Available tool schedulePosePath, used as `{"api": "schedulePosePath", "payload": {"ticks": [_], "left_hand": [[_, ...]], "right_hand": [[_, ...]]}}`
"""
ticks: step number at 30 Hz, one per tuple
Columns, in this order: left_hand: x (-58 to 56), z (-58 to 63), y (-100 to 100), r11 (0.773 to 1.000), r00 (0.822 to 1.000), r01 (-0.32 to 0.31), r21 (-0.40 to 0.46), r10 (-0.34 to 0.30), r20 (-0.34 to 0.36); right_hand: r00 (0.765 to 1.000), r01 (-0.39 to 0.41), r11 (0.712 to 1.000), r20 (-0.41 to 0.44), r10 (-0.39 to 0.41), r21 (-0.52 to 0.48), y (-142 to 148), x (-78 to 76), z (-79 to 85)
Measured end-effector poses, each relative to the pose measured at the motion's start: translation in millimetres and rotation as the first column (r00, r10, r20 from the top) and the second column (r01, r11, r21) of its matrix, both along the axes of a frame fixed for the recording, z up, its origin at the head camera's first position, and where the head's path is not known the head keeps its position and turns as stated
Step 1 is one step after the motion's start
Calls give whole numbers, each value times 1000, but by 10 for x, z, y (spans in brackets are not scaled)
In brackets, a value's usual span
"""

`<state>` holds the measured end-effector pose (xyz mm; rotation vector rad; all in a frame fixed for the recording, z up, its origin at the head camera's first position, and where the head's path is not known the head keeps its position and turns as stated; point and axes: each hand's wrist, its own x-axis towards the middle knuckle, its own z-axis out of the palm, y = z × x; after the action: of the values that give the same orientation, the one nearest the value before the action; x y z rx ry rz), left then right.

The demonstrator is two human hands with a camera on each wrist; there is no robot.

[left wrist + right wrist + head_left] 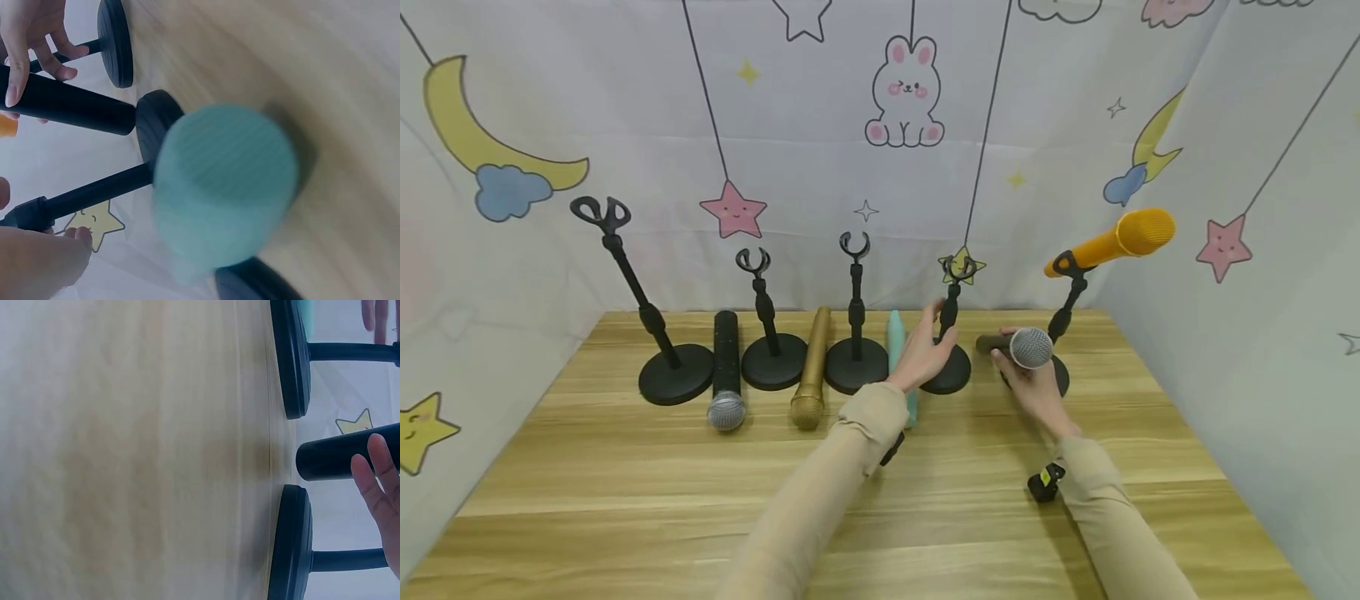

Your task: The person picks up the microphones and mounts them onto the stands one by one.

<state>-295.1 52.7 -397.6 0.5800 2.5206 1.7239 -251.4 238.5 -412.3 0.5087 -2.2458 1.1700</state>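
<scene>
My right hand (1033, 387) holds a dark microphone (1032, 347) with a silver mesh head, raised in front of the rightmost stands. Its black handle (337, 453) shows between two round bases in the right wrist view, fingers along it. My left hand (922, 354) is at the pole of a black microphone stand (949, 371), fingers spread and fairly straight; firm contact cannot be made out. This stand's clip (958, 268) is vacant. Under my left forearm lies a teal microphone (897, 337), partly covered; its head (225, 181) looms blurred in the left wrist view.
An orange microphone (1112, 242) sits in the rightmost stand's clip. Leftward stand more black stands (676, 375), (775, 362), (856, 367) with vacant clips. Between them lie a black microphone (727, 358) and a gold microphone (812, 367) on the wooden table (647, 500). A printed curtain (820, 125) hangs behind.
</scene>
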Motion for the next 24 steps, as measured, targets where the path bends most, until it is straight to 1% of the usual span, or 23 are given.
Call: {"api": "schedulePosePath", "payload": {"ticks": [2, 5, 7, 10, 13, 15, 18, 20, 22, 24], "left_hand": [[-24, 35, 26, 1000, 1000, -7, 1, 7, -18], [-69, 89, 69, 999, 998, -30, -20, 29, -56], [-102, 120, 91, 998, 994, -55, -36, 52, -94], [-141, 160, 119, 992, 981, -93, -86, 76, -180], [-149, 194, 130, 981, 963, -118, -153, 75, -257], [-128, 209, 126, 971, 955, -130, -201, 68, -288], [-93, 210, 114, 961, 944, -136, -243, 51, -325], [-57, 198, 100, 956, 936, -138, -260, 39, -350], [-15, 182, 84, 956, 930, -125, -265, 20, -367], [40, 161, 66, 954, 923, -117, -276, 1, -385]], "right_hand": [[1000, -4, 1000, 9, 4, -22, -8, 3, -2], [999, -2, 998, 39, 5, -61, -24, 18, 10], [999, 2, 996, 47, 2, -84, -40, 37, 25], [999, 20, 996, 31, -17, -89, -68, 66, 47], [999, 40, 996, -7, -41, -82, -90, 84, 61], [999, 49, 993, -18, -51, -103, -96, 89, 66], [999, 46, 982, -1, -47, -182, -105, 92, 74], [999, 40, 967, 18, -36, -251, -117, 94, 92], [999, 46, 950, 26, -40, -309, -142, 100, 123], [999, 43, 935, -5, -48, -353, -176, 107, 170]]}}
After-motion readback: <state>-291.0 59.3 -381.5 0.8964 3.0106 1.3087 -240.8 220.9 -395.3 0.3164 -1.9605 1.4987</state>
